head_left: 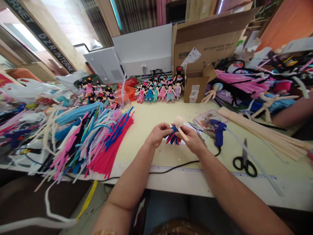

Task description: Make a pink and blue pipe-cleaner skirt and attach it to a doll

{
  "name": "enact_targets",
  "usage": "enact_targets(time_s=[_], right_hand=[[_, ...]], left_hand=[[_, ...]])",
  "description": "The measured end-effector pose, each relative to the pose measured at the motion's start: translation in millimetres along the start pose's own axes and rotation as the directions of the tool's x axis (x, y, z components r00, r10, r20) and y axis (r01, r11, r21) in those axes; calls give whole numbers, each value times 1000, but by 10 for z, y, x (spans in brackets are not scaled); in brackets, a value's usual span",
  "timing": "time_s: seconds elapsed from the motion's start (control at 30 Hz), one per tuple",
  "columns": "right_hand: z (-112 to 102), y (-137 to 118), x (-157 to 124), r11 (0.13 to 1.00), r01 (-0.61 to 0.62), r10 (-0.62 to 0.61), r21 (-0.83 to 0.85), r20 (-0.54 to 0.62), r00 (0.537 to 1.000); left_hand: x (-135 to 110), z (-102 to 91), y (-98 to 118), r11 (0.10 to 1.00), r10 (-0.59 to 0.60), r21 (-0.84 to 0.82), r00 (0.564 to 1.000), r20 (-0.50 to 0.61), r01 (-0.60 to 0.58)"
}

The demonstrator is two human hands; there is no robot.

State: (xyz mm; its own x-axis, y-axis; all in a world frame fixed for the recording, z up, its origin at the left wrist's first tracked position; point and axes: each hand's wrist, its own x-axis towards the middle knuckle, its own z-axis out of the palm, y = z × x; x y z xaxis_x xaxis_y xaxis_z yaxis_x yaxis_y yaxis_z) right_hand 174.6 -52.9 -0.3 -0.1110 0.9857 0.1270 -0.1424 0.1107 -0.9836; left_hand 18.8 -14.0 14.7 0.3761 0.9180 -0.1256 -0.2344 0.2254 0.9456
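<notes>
Covering the left of the pale yellow table (146, 114), white plastic bags (36, 87) lie behind heaped pipe cleaners, with a sky-blue bundle (78, 112) toward the back and a red bundle (105, 160) near the front edge. Behind them sits a cluster of dolls (94, 89), then an orange-red plastic bag (129, 93) and a row of small dressed dolls (156, 93) beside a small cardboard box (195, 86). A printed ruler strip (174, 168) lies along the front, crossed by a black cord (181, 165) that passes below the hands to a blue hot glue gun (218, 130) near the right hand. Farther right are black-handled scissors (245, 161), a bundle of peach pipe cleaners (264, 132) and, at the edge, another person's forearm (290, 111).

Between the two hands, in front of the doll row, is a partly made doll (179, 121), peach head uppermost, red and blue strips fanning out below. The left hand (161, 132) pinches its blue middle between thumb and fingers; the right hand (194, 138) grips its other side, by a dangling peach limb.
</notes>
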Motion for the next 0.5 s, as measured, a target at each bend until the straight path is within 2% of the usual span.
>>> enact_targets(time_s=[0.17, 0.27, 0.33, 0.4, 0.43, 0.5], right_hand=[[12, 0, 3, 1000, -3, 3, -11, -30, 1000], [14, 51, 27, 997, 36, -42, -67, -93, 995], [20, 75, 45, 993, 56, -70, -103, -138, 988], [35, 68, 62, 985, 62, -90, -159, -175, 981], [45, 50, 71, 977, 60, -99, -202, -188, 977], [70, -6, 92, 953, 59, -123, -298, -200, 972]], left_hand=[[-11, 60, -8, 997, 55, 55, 996, -69, -51], [-43, 111, -31, 938, 229, 296, 963, -142, -180], [-75, 137, -38, 788, 421, 531, 901, -99, -310], [-104, 147, -31, 592, 555, 695, 832, 15, -408], [-115, 146, -22, 518, 580, 740, 812, 65, -430], [-125, 129, 1, 441, 581, 788, 806, 113, -429]])
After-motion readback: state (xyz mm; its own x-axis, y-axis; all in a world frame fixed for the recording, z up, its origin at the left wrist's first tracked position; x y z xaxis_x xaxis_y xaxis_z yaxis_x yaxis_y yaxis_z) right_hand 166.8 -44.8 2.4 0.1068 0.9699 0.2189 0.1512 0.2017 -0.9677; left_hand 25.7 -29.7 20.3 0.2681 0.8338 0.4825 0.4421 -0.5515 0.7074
